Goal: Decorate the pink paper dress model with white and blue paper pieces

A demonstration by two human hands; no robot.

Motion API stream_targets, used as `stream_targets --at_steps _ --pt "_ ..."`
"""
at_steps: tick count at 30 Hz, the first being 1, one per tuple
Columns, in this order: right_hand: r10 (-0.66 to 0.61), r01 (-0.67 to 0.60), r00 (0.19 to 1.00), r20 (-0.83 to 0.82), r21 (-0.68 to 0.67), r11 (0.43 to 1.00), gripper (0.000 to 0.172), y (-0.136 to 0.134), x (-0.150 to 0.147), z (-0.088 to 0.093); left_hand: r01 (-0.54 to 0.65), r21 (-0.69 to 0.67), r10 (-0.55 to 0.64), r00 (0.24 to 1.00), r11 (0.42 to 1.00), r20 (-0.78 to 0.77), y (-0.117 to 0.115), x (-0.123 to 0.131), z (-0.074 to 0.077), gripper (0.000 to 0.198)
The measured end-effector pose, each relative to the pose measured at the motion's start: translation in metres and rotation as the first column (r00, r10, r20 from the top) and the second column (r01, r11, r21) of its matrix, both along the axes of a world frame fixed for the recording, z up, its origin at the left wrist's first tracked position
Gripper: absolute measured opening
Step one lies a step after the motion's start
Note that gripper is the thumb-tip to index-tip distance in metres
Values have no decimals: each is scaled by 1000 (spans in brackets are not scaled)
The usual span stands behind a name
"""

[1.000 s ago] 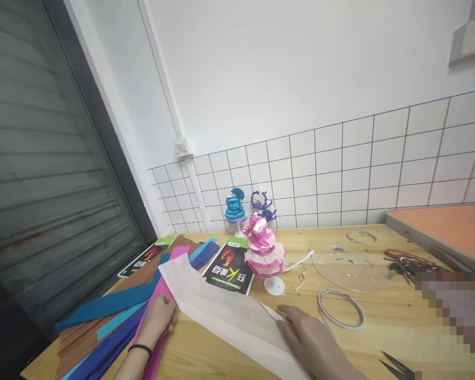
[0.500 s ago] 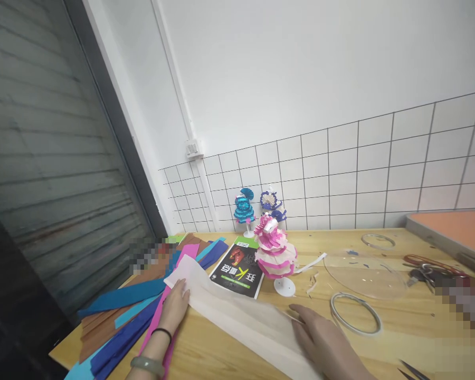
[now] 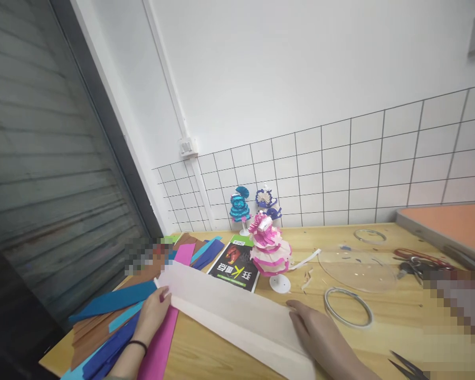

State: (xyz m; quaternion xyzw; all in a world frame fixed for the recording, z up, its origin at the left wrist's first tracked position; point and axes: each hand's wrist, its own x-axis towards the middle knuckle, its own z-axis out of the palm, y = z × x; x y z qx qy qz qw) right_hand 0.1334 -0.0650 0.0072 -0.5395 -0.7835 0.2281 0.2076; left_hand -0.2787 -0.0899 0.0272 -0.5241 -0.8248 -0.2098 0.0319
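Note:
A long white sheet of crepe paper (image 3: 229, 311) lies slantwise across the wooden table (image 3: 396, 338). My left hand (image 3: 152, 314) pinches its near-left edge, fingers closed on the paper. My right hand (image 3: 320, 335) lies flat on the sheet's right part, fingers stretched out and pressing it down. A pink strip (image 3: 162, 348) sits under the white sheet by my left hand.
Blue, brown and teal paper strips (image 3: 111, 311) pile up at the left. A black booklet (image 3: 235, 266), a pink paper-dress doll (image 3: 268, 250) and two blue dolls (image 3: 239, 207) stand behind. A clear disc (image 3: 356, 264), wire rings (image 3: 348, 314), scissors (image 3: 406, 365) and keys (image 3: 414, 264) lie to the right.
The left hand slid back down the sheet's left edge and the white paper now lies flatter and straighter. The right hand has stayed pressed on the paper.

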Motion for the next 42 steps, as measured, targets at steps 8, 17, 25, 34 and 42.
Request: stream_targets --at_steps 8,17,25,34,42 --pt "17 -18 998 54 20 1000 41 -2 -4 -1 56 -46 -63 984 997 -169 -28 12 13 32" --pt "20 -21 998 53 13 1000 44 0 0 -3 467 -86 -471 881 880 -44 -16 101 -5 43" --pt "23 -25 998 64 37 999 43 1 0 -6 478 -362 -494 868 801 52 -20 111 -19 67" --pt "79 -80 996 46 29 996 23 -7 -1 3 514 -397 -527 846 761 85 -25 105 -15 64" --pt "114 -114 993 0 12 993 25 -12 0 7 541 -163 -558 825 825 -84 -9 117 5 27"
